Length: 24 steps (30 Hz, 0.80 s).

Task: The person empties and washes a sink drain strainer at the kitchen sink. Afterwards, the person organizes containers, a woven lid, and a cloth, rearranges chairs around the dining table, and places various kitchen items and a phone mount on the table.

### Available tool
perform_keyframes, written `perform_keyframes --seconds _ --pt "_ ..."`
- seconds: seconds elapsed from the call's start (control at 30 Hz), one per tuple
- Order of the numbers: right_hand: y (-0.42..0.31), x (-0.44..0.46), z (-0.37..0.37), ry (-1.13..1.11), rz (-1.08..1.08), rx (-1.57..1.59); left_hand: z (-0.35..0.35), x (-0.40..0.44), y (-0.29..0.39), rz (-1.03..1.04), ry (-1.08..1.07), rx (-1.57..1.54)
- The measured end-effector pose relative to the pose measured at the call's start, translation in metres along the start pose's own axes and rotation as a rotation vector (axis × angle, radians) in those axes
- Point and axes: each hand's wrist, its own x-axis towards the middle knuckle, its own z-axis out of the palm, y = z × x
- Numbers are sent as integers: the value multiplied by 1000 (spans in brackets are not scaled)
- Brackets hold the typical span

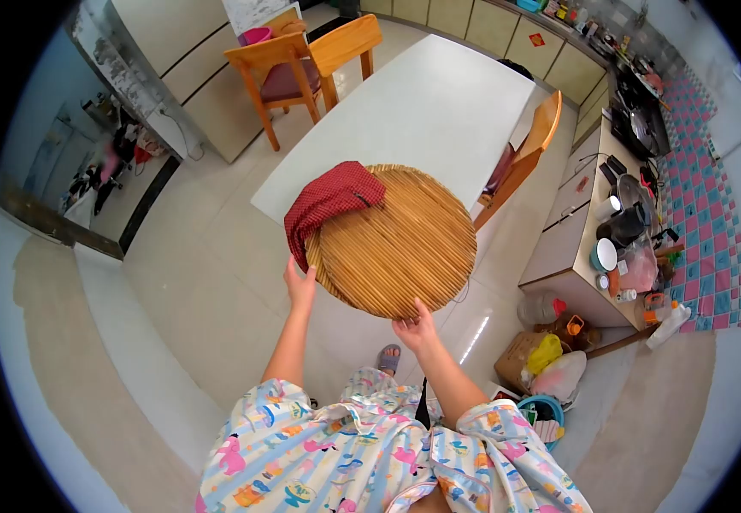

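Observation:
A round tray of woven straw or bamboo (405, 244) is held out in front of me, over the near end of the white table. Over its left rim hangs a dark red patterned cloth (329, 201), bunched on top and falling down the side. My left hand (300, 284) is closed at the tray's left edge, just below the cloth's hanging end; whether it also pinches the cloth I cannot tell. At the bottom rim, my right hand (416, 327) grips the tray with its thumb on top and the fingers partly hidden beneath.
The white table (422, 111) stretches away ahead. Wooden chairs stand on its left (278, 73) and right (524, 158). Along the right runs a counter (571, 231) with pans and bowls. A cardboard box (514, 359) and a blue basin (550, 410) sit on the floor at right.

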Motion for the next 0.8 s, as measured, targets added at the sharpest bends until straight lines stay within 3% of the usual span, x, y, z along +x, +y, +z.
perform_keyframes --seconds 0.07,0.17,0.27,0.37,0.4,0.53,0.63,0.73,0.8 --pt "2 2 3 84 -45 -12 5 16 -4 5 20 -49" --pt "-4 1 9 -69 -112 -133 6 29 14 33 25 -107" --pt "-15 -22 38 69 -298 -320 21 58 -1 207 82 -135" --pt "-45 -34 56 -299 -330 -85 18 80 14 -88 46 55" --pt "-58 -38 60 -300 -421 -121 18 83 22 -95 137 102" --pt "-112 -86 54 -279 -670 -224 23 100 35 -153 170 39" --pt "-141 -130 34 -272 -908 -255 35 97 42 -226 78 -323" --pt "-160 -179 -1 -205 -1025 -232 35 70 81 -348 -75 -486" --pt "-166 -207 -30 -145 -1111 -222 51 67 60 -140 -46 -183"
